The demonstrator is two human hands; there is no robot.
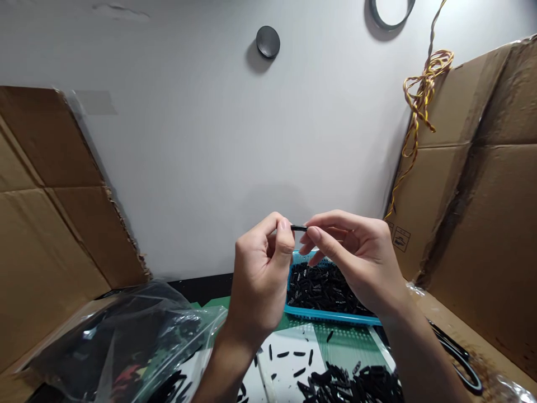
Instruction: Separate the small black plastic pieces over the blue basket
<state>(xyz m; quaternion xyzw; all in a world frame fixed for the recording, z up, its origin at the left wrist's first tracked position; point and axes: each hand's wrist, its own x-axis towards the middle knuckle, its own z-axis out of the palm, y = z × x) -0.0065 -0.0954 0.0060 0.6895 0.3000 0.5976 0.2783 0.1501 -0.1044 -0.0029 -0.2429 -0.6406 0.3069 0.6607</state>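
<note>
Between my two hands, raised above the work surface, is a small slim black piece (299, 228), held level. My left hand (264, 268) pinches its left end between thumb and forefinger, the other fingers curled in. The thumb and forefinger of my right hand (352, 246) grip its right end, with the remaining fingers loosely bent. Behind and below them stands a blue plastic basket (335, 318) full of similar black pieces. A loose pile of black pieces (352, 383) lies in front of the basket. Several more are spread singly on a white sheet (289, 350).
Cardboard panels (42, 196) (482, 168) wall both sides. A clear plastic bag (168, 313) with dark contents lies at the left. Scissors (461, 364) rest at the right edge. Twisted yellow wire (423, 89) hangs at the upper right. A green mat (348, 341) lies under the sheet.
</note>
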